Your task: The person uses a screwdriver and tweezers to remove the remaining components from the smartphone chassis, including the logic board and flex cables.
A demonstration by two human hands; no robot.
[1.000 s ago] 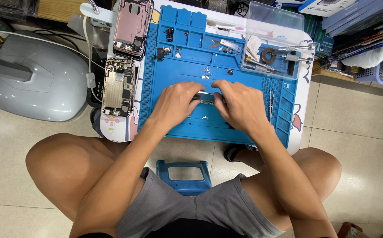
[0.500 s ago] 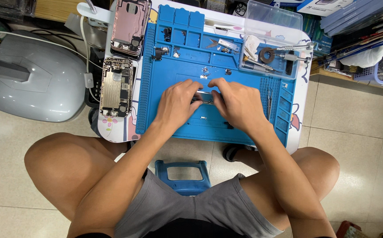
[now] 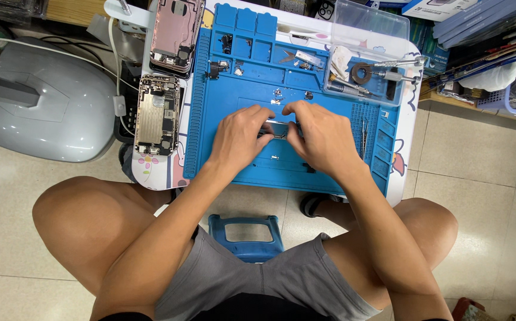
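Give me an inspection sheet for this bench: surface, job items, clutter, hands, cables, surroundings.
Surface: blue repair mat on a small white table.
Job's things: small metal part held between both hands.
Clutter: two opened phone bodies, loose screws, clear tool tray.
Grippers: left hand and right hand both pinch the part.
Cables: white cable at the table's left edge.
Surroundings: grey dome-shaped appliance, blue stool, tiled floor.

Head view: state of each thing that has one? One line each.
left hand: gripping the small metal part
right hand: gripping the same part
silver phone chassis: opened, internals exposed
pink phone housing: opened, face up
clear plastic box: lid open, tools inside
blue repair mat: flat, loose bits in trays
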